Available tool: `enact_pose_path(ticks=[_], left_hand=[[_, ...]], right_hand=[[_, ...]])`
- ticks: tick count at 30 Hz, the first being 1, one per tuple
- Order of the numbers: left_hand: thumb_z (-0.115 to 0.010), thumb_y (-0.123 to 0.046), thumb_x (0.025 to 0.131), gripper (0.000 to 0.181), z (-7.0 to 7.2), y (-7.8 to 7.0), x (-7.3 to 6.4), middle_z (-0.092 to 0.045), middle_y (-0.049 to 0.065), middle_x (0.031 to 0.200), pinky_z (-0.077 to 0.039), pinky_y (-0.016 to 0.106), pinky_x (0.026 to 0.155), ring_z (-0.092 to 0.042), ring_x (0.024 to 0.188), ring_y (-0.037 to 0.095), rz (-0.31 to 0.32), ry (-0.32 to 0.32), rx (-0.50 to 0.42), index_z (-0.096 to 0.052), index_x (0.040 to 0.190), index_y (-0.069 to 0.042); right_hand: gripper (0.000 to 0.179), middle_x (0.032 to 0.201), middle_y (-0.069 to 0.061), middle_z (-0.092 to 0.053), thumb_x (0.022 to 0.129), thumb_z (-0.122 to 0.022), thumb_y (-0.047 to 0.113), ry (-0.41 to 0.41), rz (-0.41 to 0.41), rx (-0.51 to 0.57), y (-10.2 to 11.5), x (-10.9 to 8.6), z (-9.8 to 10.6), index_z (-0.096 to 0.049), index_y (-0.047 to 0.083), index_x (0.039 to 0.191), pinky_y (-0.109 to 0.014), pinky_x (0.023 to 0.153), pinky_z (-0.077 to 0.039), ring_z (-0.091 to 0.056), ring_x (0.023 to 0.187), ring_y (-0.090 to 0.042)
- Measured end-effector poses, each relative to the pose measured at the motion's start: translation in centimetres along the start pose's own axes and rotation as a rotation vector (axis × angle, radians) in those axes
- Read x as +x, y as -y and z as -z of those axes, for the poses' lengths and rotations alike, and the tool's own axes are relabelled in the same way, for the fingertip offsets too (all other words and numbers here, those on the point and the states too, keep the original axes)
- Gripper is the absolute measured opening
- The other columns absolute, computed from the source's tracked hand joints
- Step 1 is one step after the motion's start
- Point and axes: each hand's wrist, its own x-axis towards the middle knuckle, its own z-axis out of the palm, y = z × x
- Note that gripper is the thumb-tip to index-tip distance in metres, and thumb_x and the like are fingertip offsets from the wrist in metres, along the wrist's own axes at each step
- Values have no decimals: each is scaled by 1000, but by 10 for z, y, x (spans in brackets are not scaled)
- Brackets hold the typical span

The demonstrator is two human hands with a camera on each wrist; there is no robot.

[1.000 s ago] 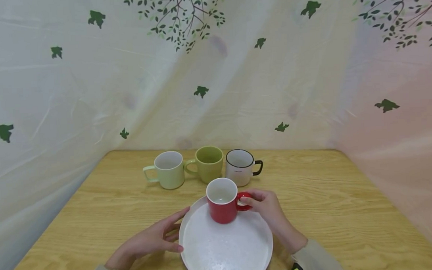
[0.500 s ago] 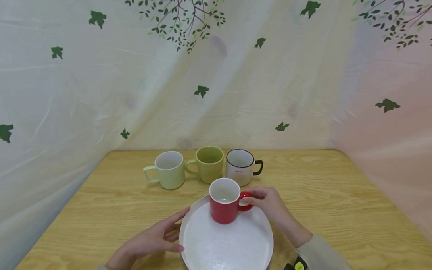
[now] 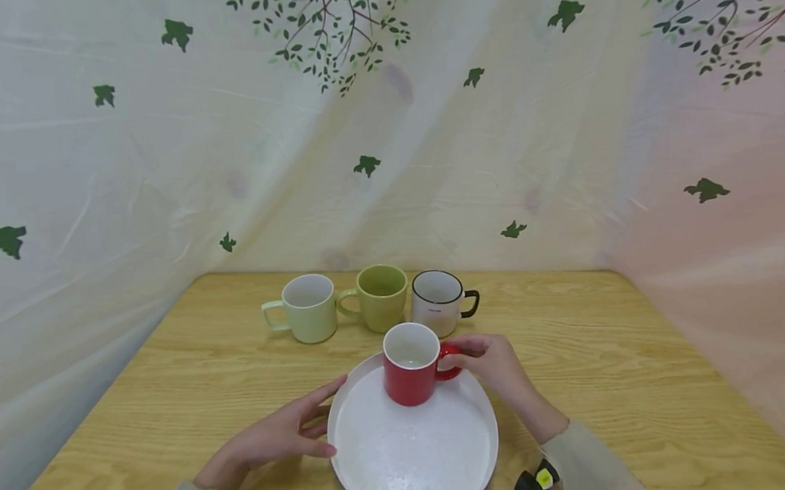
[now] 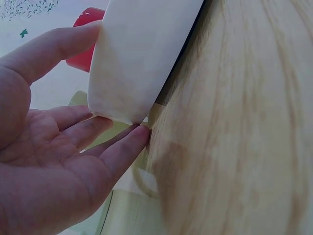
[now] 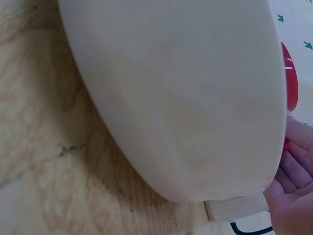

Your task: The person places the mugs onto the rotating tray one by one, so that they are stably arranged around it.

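Note:
A round white tray [image 3: 413,450] lies on the wooden table, with a red mug [image 3: 410,378], white inside, upright on its far part. My right hand [image 3: 494,364] pinches the mug's red handle between thumb and fingers. Along the tray's left rim, my left hand [image 3: 279,436] is spread, its thumb nearer me and its fingertips farther back. The left wrist view has the thumb against the upper rim and fingertips [image 4: 142,132] at the tray's side wall [image 4: 137,54]. In the right wrist view, the tray's wall [image 5: 186,107] hides most of the mug.
Behind the tray stand a pale green mug [image 3: 309,313], an olive green mug [image 3: 383,303] and a white mug [image 3: 434,312] with a black rim and handle. A small black object with a yellow patch [image 3: 538,479] is by the right sleeve. A printed curtain [image 3: 287,198] hangs behind the table.
My right hand and the red mug have shifted slightly right on the tray, and the right forearm has swung a little outward. The left hand and tray stay in place.

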Motion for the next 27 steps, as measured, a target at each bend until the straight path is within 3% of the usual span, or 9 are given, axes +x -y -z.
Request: enact_pose_path(ticks=[7, 15, 23, 27], left_hand=[[-71, -11, 88, 93, 0, -2, 0, -7, 25, 161, -38, 36, 112, -20, 142, 52, 14, 1, 0, -9, 156, -6], [-71, -12, 87, 93, 1, 0, 0, -7, 22, 162, -39, 28, 111, -20, 143, 50, 37, 2, -5, -9, 156, -8], [-70, -11, 88, 93, 0, -3, -1, -7, 25, 161, -37, 38, 113, -20, 143, 51, 23, 3, 3, -8, 156, -7], [-71, -11, 88, 93, 1, -3, -1, -7, 24, 161, -37, 39, 113, -21, 143, 51, 28, 2, 4, -8, 156, -7]], right_hand=[[38, 117, -9, -71, 81, -78, 25, -14, -12, -25, -2, 3, 2, -71, 11, 116, -41, 96, -54, -64, 114, -28], [40, 119, -11, -70, 82, -77, 22, 10, 9, -15, -5, 4, 3, -69, 10, 119, -40, 96, -54, -64, 115, -29], [41, 127, -11, -66, 87, -72, 25, 25, -1, -22, -2, 3, 9, -65, 12, 126, -41, 98, -52, -61, 120, -29], [43, 131, -10, -63, 90, -68, 29, -18, 9, -13, -4, 7, 15, -62, 12, 130, -42, 102, -49, -59, 124, -29]])
